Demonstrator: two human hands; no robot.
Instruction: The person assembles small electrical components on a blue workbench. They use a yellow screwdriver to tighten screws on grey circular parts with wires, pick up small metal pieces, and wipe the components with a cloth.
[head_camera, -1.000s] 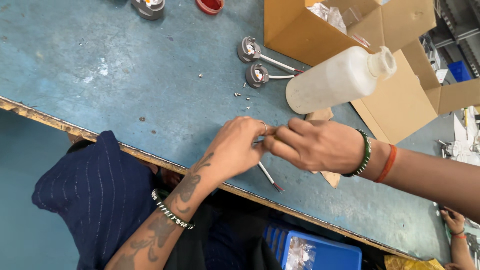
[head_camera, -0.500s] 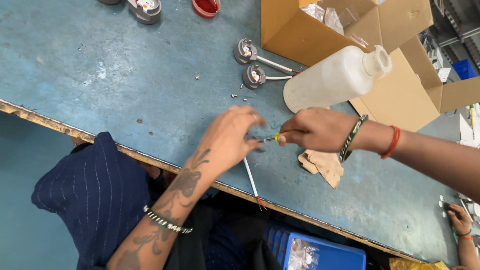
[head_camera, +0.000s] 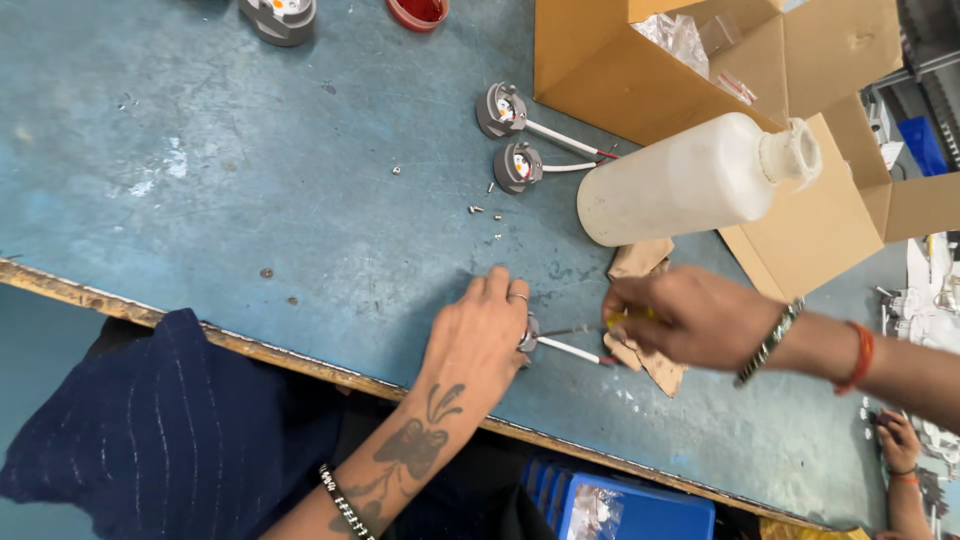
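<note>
Head camera looks down on a worn blue workbench (head_camera: 250, 180). Near the lower middle of the frame the left hand (head_camera: 485, 335) presses down over a small round grey lamp holder (head_camera: 530, 335), fingers curled close around it so that only its edge shows at the knuckles. Two thin leads, white with red tips (head_camera: 575, 350), run out of it to the right, roughly level and tipping slightly down toward the frame's right side; that is its long axis, cap to the left, wire ends to the right.

The right hand (head_camera: 690, 315) comes in from the right, fingers pinched tight on a slim tool with a yellow handle (head_camera: 630, 318), whose thin shaft points left at the holder. The motion blur hides the tip.

I judge the holder light and rigid, likely plastic with a metal rim, small enough to skid on the bench unless pinned. The body is the place to grip; the leads are limp and would bend or pull loose if used as a handle.

Two matching holders (head_camera: 505, 135) lie at upper centre, leads pointing right, with loose small screws (head_camera: 485, 210) scattered just below them. A white plastic bottle (head_camera: 680, 180) lies on its side against an open cardboard box (head_camera: 640, 60), and a scrap of brown paper (head_camera: 650, 365) sits under the right hand.
</note>
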